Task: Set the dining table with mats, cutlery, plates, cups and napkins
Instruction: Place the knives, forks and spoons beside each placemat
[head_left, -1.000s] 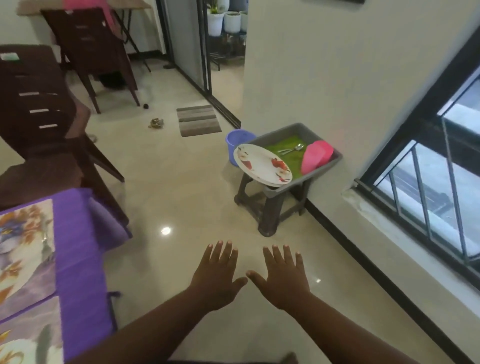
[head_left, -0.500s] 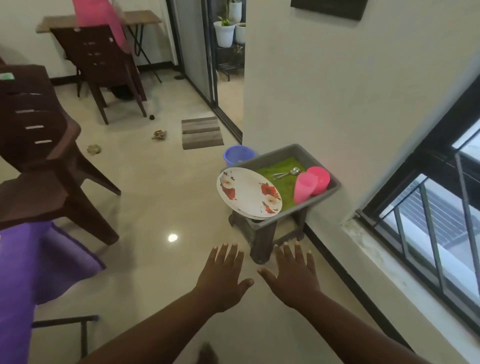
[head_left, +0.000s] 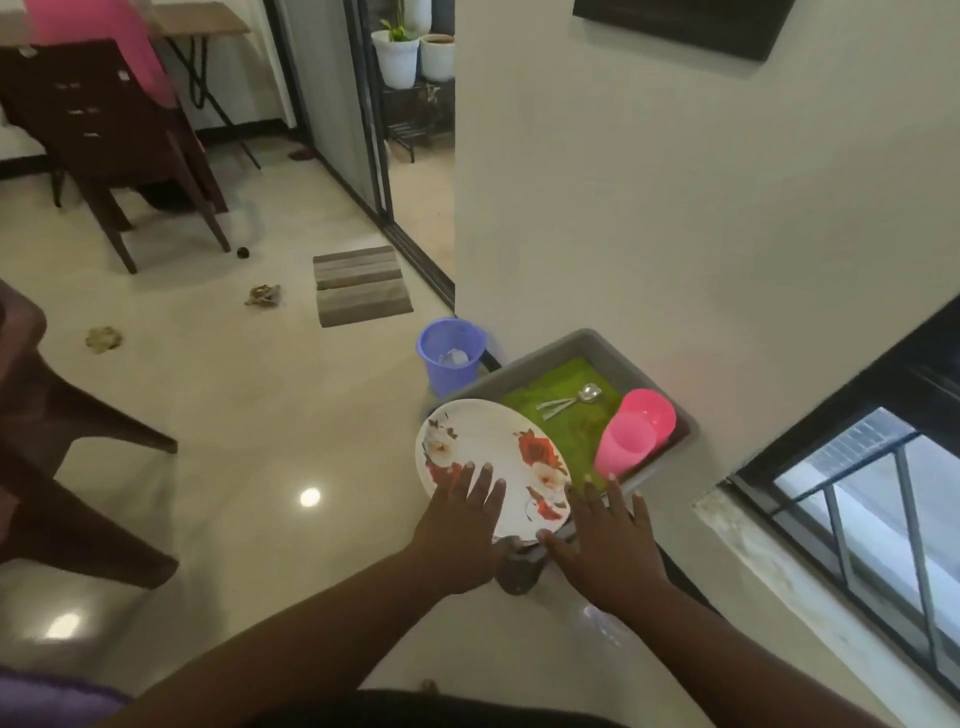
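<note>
Reaching forward with both arms, the person holds the left hand and the right hand out flat, palms down, fingers straight and slightly spread, so each grip is apart and clasps nothing. The left fingertips lie over the near edge of a white floral plate; whether they touch it or only hover above it cannot be told. The right hand is just beside the plate's near right rim, its thumb pointing toward the plate.

The plate leans tilted on the near left corner of a grey plastic tub, jutting out past the rim. The tub rests on a dark stool standing on the floor against the wall. Inside the tub lies a green cloth, and on it a metal spoon with another piece of cutlery beside it, too blurred to name. At the tub's right end are two pink cups, lying tipped with their open mouths toward the camera, one nested just behind the other.

A purple bucket stands on the floor just behind the tub, near the wall corner. Farther back a striped doormat lies by the sliding door, and two white plant pots stand beyond the doorway. Dark brown chairs stand at the left, and a barred window is at the right. A strip of purple cloth shows at the lower left corner.
</note>
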